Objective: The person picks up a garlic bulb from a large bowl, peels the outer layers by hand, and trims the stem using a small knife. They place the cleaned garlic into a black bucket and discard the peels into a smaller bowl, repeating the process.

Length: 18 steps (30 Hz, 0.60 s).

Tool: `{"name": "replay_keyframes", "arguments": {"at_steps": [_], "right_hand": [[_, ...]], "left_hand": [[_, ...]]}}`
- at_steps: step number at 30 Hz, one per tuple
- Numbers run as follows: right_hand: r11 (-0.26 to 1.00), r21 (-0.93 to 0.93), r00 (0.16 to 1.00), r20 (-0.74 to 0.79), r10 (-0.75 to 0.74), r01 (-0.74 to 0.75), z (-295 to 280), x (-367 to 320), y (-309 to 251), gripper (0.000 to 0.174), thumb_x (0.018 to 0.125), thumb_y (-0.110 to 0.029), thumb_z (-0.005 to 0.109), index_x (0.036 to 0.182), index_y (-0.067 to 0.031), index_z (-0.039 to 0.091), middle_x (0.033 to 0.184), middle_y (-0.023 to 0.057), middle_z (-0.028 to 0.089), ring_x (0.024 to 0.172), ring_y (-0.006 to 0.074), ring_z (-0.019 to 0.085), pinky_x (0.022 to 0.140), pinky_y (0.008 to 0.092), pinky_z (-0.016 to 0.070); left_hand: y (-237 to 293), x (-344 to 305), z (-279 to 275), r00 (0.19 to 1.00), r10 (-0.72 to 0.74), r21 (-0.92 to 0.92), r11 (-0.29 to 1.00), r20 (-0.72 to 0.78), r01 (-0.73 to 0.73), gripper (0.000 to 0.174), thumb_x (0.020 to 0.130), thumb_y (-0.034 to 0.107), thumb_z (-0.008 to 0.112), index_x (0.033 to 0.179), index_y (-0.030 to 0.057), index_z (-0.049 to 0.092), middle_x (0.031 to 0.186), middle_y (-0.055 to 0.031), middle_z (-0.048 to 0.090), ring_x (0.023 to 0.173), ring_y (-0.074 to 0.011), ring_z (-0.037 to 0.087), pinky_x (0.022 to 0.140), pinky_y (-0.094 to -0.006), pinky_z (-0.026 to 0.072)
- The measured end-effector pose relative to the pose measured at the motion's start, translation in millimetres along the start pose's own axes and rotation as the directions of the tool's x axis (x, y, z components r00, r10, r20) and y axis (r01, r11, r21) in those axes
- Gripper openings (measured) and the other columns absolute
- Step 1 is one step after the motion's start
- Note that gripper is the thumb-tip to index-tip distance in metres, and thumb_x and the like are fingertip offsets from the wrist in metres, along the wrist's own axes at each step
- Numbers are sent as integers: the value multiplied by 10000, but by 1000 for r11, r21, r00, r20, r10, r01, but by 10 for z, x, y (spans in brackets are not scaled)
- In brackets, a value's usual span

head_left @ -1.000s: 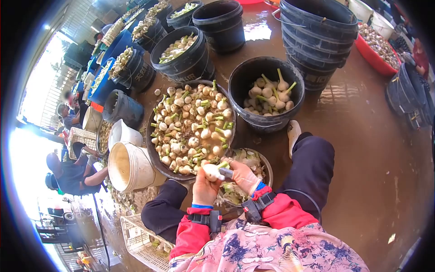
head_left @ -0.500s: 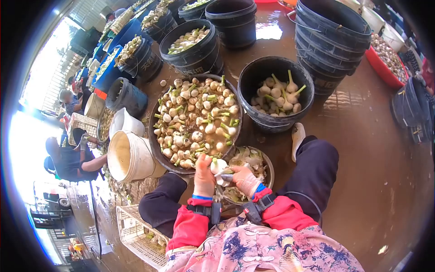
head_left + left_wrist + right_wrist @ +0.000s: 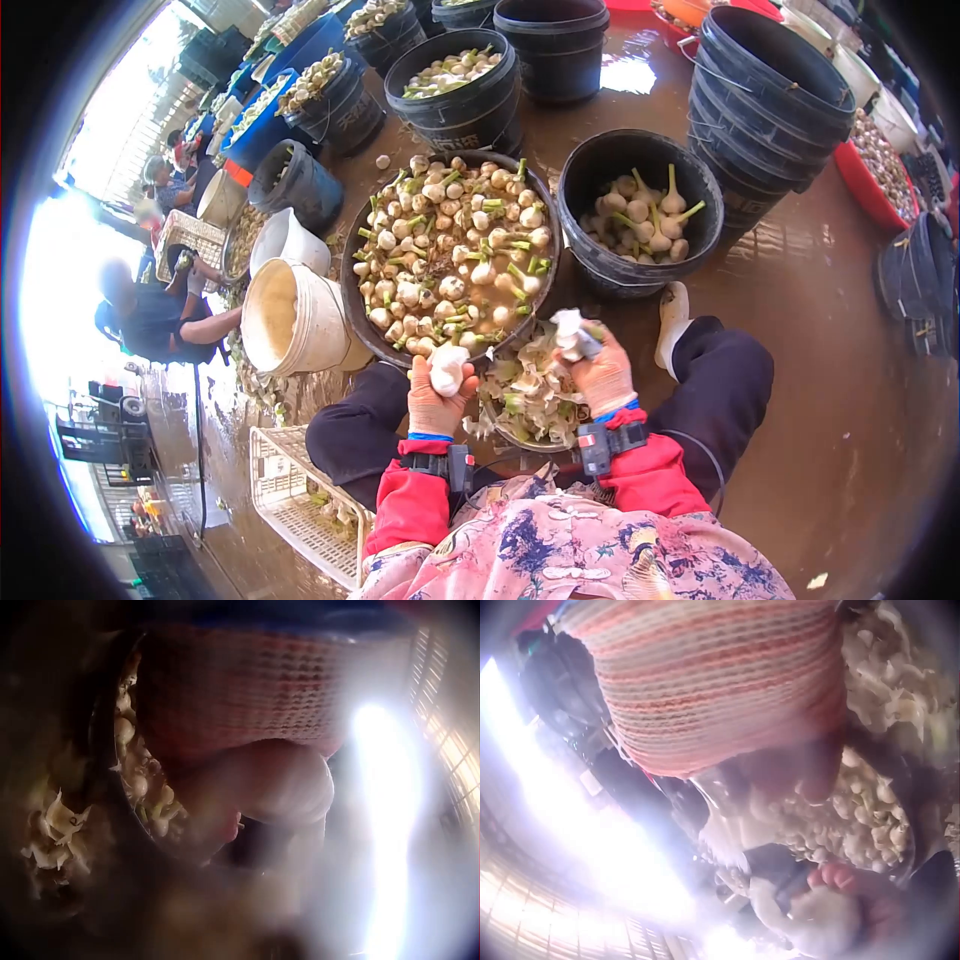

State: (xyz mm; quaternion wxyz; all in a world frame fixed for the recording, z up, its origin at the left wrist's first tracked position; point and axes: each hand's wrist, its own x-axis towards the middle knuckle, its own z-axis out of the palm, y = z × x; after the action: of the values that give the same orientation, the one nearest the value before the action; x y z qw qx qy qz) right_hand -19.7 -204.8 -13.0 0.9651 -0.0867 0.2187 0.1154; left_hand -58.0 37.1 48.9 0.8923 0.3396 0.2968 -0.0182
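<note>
In the head view, my left hand (image 3: 432,402) holds a white garlic bulb (image 3: 448,370) upright in its fingers, over the near rim of the wide basin (image 3: 350,300) of garlic. My right hand (image 3: 604,378) grips a grey tool (image 3: 584,346), with white peel (image 3: 568,328) against it, above the bowl of peelings (image 3: 535,400). The hands are apart. The right wrist view shows my gloved right hand (image 3: 720,690) large, the bulb (image 3: 826,919) beyond it. In the left wrist view, the glove (image 3: 247,697) and a thumb or finger fill the middle; the bulb cannot be made out.
A black bucket (image 3: 575,225) with stemmed garlic stands right of the basin, stacked black buckets (image 3: 745,130) behind it. White buckets (image 3: 318,325) stand left, a plastic crate (image 3: 290,525) by the left leg. A person (image 3: 150,315) sits at far left.
My hands have drawn apart, the right one moving right with the tool and white peel. The left still holds the bulb, where no green stem shows now. The view has shifted a little.
</note>
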Motion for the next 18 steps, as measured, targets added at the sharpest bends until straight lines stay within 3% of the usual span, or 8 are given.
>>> {"name": "replay_keyframes", "arguments": {"at_steps": [2,4,6,8,10,12,16,18], "right_hand": [[964,-264,994,89,62,-37,17,-23,-73,279,828,-70,608,1102,-35,566,1091,140,595,923,261,603,778,378,501],[73,-979,977,196,86,190,79,-154,4,472,803,-159,665,1245,-90,513,1127,139,594,958,253,597,841,337,472],[-164,-971,977,147,157,172,117,-240,213,519,786,-159,669,1280,-154,511,1074,138,616,895,188,593,816,279,459],[110,-994,973,47,227,22,-26,-212,390,450,774,-110,654,1215,-102,562,985,114,632,855,172,584,784,269,455],[124,-989,976,98,192,75,129,-257,521,411,781,-61,631,1187,-80,576,927,65,626,811,122,560,724,229,443],[132,-982,975,157,158,137,309,-323,478,375,788,-13,607,1160,-57,590,870,17,620,766,73,537,664,189,431],[514,-856,976,66,208,-51,316,-333,360,262,782,64,565,1031,-6,612,876,40,619,779,104,583,687,221,477],[844,-517,937,203,284,-143,355,-352,240,263,778,108,542,1012,4,599,913,72,612,797,158,609,714,250,496]], "left_hand": [[73,-19,-38,999,-17,-8,1000,-35,17,414,857,418,585,1075,67,559,876,-104,644,692,-260,641,540,-348,561],[98,9,-37,995,-41,275,959,-96,66,370,852,369,610,1071,75,565,851,-103,645,642,-232,629,490,-306,532],[-42,-43,12,995,25,339,941,-100,11,342,855,303,623,1095,72,545,863,-87,630,658,-200,623,475,-279,505],[-172,-95,47,995,99,568,819,10,-87,322,850,238,642,1110,81,535,902,-50,600,751,-142,599,546,-286,505],[-393,35,-96,970,204,642,727,134,-241,325,826,194,684,1071,43,533,861,-42,587,724,-124,578,602,-260,485],[-401,-1,-13,986,124,585,794,112,-166,282,829,215,681,995,18,565,818,-51,595,699,-143,582,623,-260,486],[-273,41,-14,994,104,311,946,-28,-90,337,859,360,614,913,28,593,854,-108,615,737,-201,622,590,-316,535],[-182,93,-76,996,76,217,974,-35,-67,346,870,392,582,925,52,600,841,-89,634,722,-217,630,566,-335,542]]}}
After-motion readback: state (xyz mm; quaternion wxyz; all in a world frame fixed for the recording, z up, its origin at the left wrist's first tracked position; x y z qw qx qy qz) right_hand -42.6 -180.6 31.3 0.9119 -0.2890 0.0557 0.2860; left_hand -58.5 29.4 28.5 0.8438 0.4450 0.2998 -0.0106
